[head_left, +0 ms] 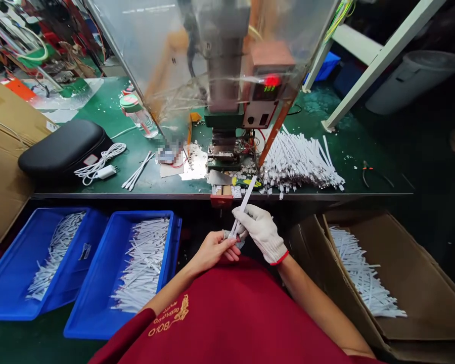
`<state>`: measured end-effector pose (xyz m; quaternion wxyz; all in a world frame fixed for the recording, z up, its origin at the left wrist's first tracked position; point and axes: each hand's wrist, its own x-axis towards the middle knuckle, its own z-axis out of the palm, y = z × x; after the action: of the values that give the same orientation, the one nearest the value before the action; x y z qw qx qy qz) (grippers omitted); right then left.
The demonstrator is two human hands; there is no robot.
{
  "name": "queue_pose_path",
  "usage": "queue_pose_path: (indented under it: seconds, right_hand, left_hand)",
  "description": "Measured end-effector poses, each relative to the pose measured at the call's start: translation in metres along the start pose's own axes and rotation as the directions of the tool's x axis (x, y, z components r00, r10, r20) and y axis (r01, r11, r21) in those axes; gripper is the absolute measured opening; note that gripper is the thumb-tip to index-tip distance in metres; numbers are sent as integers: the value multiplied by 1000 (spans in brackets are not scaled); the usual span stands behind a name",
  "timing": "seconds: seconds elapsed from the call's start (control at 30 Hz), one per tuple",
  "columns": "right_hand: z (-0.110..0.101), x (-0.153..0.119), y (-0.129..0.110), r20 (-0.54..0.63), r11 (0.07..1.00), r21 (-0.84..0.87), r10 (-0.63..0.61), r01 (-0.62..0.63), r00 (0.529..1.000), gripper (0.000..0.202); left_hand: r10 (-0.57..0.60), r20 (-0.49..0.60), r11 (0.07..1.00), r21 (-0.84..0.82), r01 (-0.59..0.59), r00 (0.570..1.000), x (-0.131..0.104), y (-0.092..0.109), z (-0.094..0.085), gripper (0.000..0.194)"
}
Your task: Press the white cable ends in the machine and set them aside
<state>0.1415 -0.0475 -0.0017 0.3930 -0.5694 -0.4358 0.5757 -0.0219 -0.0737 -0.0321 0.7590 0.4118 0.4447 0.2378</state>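
Note:
My bare left hand (215, 248) is closed on the lower end of white strips in front of my body. A white glove with a red cuff covers my right hand (261, 228), whose fingers pinch the same white strips (245, 198) higher up. The strips slant up toward the table edge, with their upper end near a yellow-and-black handled tool (247, 182). Behind them stands a press machine (223, 119) with a lit display. To its right lies a large pile of white strips (298, 159).
Two blue bins (70, 323) (13, 314) of strips sit at lower left, and an open cardboard box (420, 283) of strips at lower right. On the green table are a black case (66, 146), a bottle (141, 119), a white cable (98, 167) and pliers (377, 174).

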Motion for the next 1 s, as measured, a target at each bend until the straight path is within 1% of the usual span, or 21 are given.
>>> queue_pose_path:
  seconds: [0.07, 0.13, 0.2, 0.27, 0.33, 0.4, 0.5, 0.53, 0.57, 0.6, 0.63, 0.67, 0.7, 0.73, 0.77, 0.8, 0.83, 0.87, 0.9, 0.93, 1.0]
  right_hand:
    - [-6, 9, -6, 73, 996, 90, 0, -6, 997, 38]
    - [-14, 23, -17, 143, 991, 135, -27, 7, 989, 36]
    - [-20, 41, -30, 199, 990, 139, -59, 31, 978, 35]
    - [-22, 62, -40, 246, 990, 138, -65, 32, 967, 35]
    - [-17, 83, -45, 282, 989, 150, -42, -1, 958, 36]
    - [-7, 99, -44, 311, 984, 174, -22, -34, 950, 36]
    - [8, 112, -39, 328, 980, 192, -18, -48, 945, 37]
    - [11, 112, -38, 321, 985, 167, -22, -34, 947, 38]
    - [11, 112, -39, 307, 994, 106, -34, 1, 951, 40]
    - [8, 110, -41, 289, 998, -3, -60, 64, 955, 42]
    - [4, 107, -44, 263, 976, -158, -107, 152, 959, 44]
    - [-2, 104, -48, 230, 905, -348, -173, 247, 958, 43]
    - [-8, 101, -52, 203, 774, -549, -242, 315, 949, 41]
    - [-14, 99, -55, 186, 598, -729, -296, 334, 937, 38]
    - [-20, 97, -58, 181, 407, -860, -322, 308, 929, 36]
    - [-23, 96, -60, 182, 231, -938, -311, 260, 933, 36]
    - [-25, 96, -60, 188, 86, -972, -274, 218, 943, 36]
    - [-25, 97, -60, 200, -24, -980, -222, 200, 954, 35]
    - [-24, 97, -60, 211, -98, -976, -173, 197, 962, 34]
    - [-23, 97, -59, 223, -144, -969, -143, 203, 964, 33]
    - [-22, 94, -60, 253, -181, -957, -133, 227, 958, 31]
  left_hand:
    - [26, 25, 999, -44, -25, 999, 3, 4, 0, 50]
    - [71, 29, 995, -78, -68, 997, 7, 12, 0, 48]
    - [121, 6, 988, -102, -119, 993, 12, 23, 2, 46]
    - [163, -51, 978, -127, -168, 985, 18, 35, 3, 44]
    - [183, -122, 968, -153, -201, 976, 23, 46, 4, 44]
    - [184, -179, 960, -179, -216, 967, 27, 53, 3, 43]
    - [174, -223, 952, -209, -222, 959, 28, 55, -1, 43]
    - [176, -232, 951, -212, -226, 957, 27, 54, -3, 42]
    - [183, -238, 950, -208, -234, 954, 25, 53, -6, 42]
    - [193, -242, 950, -196, -243, 951, 21, 50, -10, 41]
    - [205, -250, 952, -174, -252, 946, 17, 48, -15, 41]
    - [216, -261, 955, -145, -260, 941, 12, 44, -20, 40]
    - [224, -276, 958, -114, -264, 935, 6, 41, -27, 39]
    - [229, -297, 961, -84, -264, 927, 0, 36, -34, 39]
    - [228, -322, 964, -59, -260, 919, -6, 32, -41, 38]
    - [223, -351, 967, -41, -253, 909, -11, 27, -48, 38]
    - [216, -383, 969, -31, -246, 898, -15, 23, -54, 38]
    - [208, -413, 970, -29, -241, 887, -18, 18, -60, 39]
    - [201, -440, 970, -32, -240, 875, -20, 14, -64, 39]
    - [196, -462, 969, -42, -242, 865, -20, 10, -68, 40]
    - [181, -487, 964, -83, -251, 855, -18, 2, -71, 41]
